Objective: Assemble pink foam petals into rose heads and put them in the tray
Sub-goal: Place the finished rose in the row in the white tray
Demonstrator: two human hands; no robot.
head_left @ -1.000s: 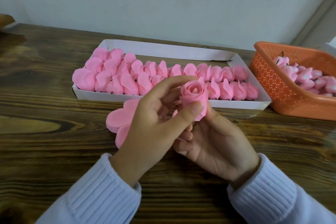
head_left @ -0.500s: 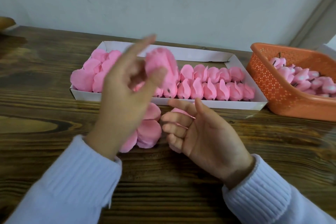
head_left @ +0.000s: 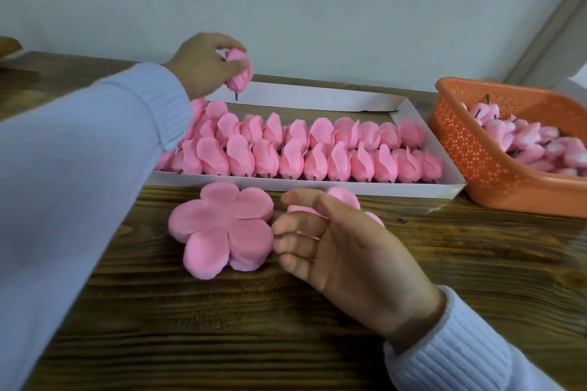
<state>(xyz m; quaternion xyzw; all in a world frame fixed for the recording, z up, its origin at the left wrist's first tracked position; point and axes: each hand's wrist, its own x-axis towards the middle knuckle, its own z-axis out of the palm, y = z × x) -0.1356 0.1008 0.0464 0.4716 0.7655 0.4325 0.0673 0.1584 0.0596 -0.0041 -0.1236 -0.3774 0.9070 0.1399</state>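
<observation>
While carrying the rose head (head_left: pixel 239 73) stem-down over the white tray's (head_left: pixel 317 98) back-left corner in the curled left grip (head_left: pixel 206 63), treat as feather-light, soft and easily crushed: pinch gently round the petal base. Holds right grip (head_left: pixel 349 247) loosely open, apparently grasping nothing, beside the flat petal stack (head_left: pixel 222 225).

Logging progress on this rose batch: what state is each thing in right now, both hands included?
White cardboard tray: two rows of rose heads lying inside.
Left hand: grips an assembled pink foam rose head, stem down, above the tray's far edge.
Right hand: fingers relaxed, over a second pink petal stack; contact unclear.
Five-lobed pink foam petal stack: flat on the wooden table, unassembled.
Orange perforated plastic basket: partly filled with pink buds.
</observation>
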